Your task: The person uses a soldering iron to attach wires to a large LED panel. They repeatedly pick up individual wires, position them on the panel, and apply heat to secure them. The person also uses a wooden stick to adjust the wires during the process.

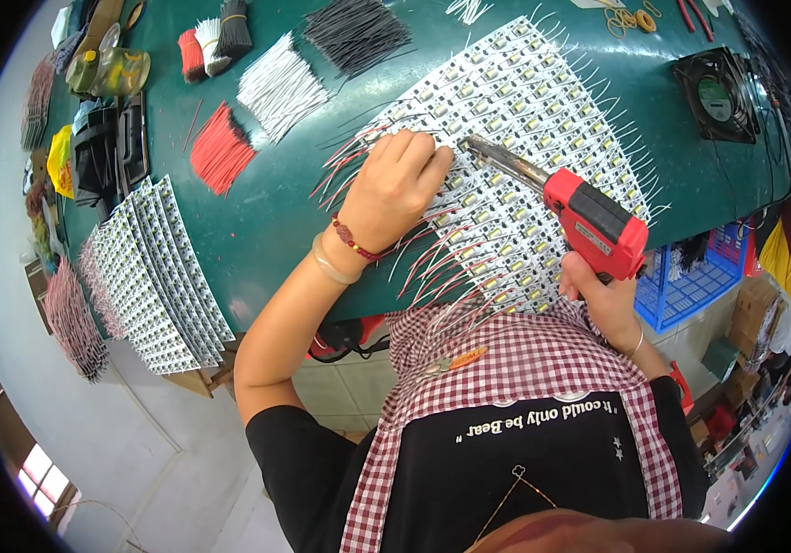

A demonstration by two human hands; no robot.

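The table (275, 221) is dark green. At centre frame the LED strips (524, 120) are white with yellow dots and red and white leads. The soldering gun (595, 224) at right is red and black with a silvery tip. Wire bundles at upper left are red (220, 150), white (280, 88) and black (357, 32). The apron (515, 364) at lower centre is red-and-white checked; the basket (690, 281) at right is blue.

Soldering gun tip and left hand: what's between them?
Head view: only white LED strips between the soldering gun tip and left hand fingers.
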